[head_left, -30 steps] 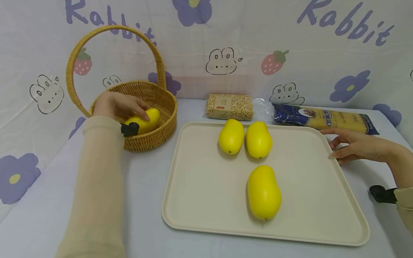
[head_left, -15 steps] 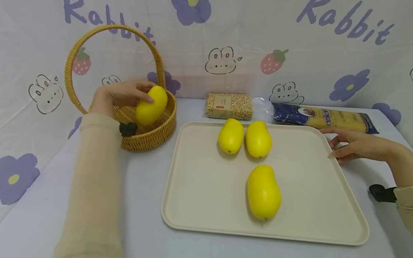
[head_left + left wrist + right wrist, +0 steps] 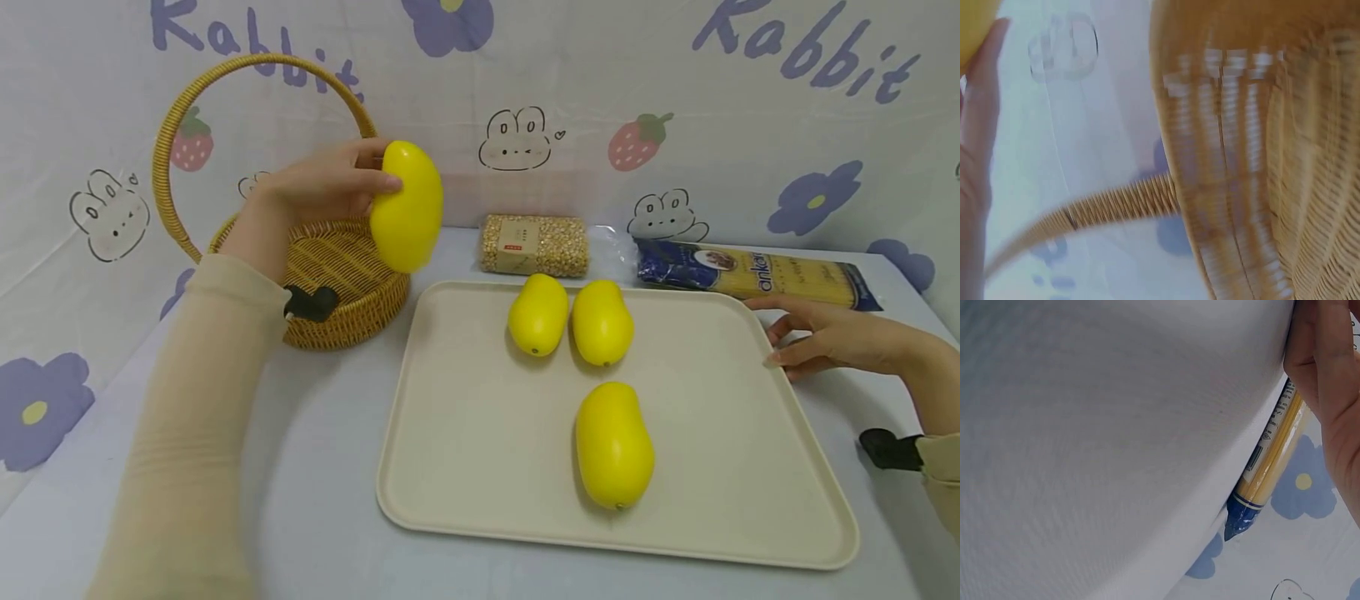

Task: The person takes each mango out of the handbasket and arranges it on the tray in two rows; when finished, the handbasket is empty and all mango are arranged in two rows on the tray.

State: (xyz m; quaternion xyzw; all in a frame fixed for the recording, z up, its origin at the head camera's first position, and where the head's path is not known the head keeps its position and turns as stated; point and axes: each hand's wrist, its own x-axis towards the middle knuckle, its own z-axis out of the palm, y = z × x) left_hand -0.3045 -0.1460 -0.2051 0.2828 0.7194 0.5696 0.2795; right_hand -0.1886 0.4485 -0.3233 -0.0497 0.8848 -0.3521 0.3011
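My left hand (image 3: 330, 183) grips a yellow mango (image 3: 408, 208) and holds it upright above the right rim of the wicker basket (image 3: 337, 325). In the left wrist view, part of that mango (image 3: 974, 25) and the hand (image 3: 975, 144) show at the left edge, with the basket wall (image 3: 1210, 156) beside them. My right hand (image 3: 840, 337) holds the right rim of the beige tray (image 3: 480, 467) near its far corner, thumb over the edge. Three mangoes lie on the tray: a left one (image 3: 537, 315) and a right one (image 3: 602, 323) at the back, and one (image 3: 615, 446) nearer the front.
Behind the tray lie a bag of corn kernels (image 3: 551, 246) and a blue-and-yellow pack of pasta (image 3: 765, 275). The basket's tall arched handle (image 3: 168, 158) rises at the left. A printed cloth (image 3: 570, 75) hangs behind the table.
My left hand has lifted the mango out of the basket, upward and to the right, and the mango has turned upright. The right hand and the tray have stayed put.
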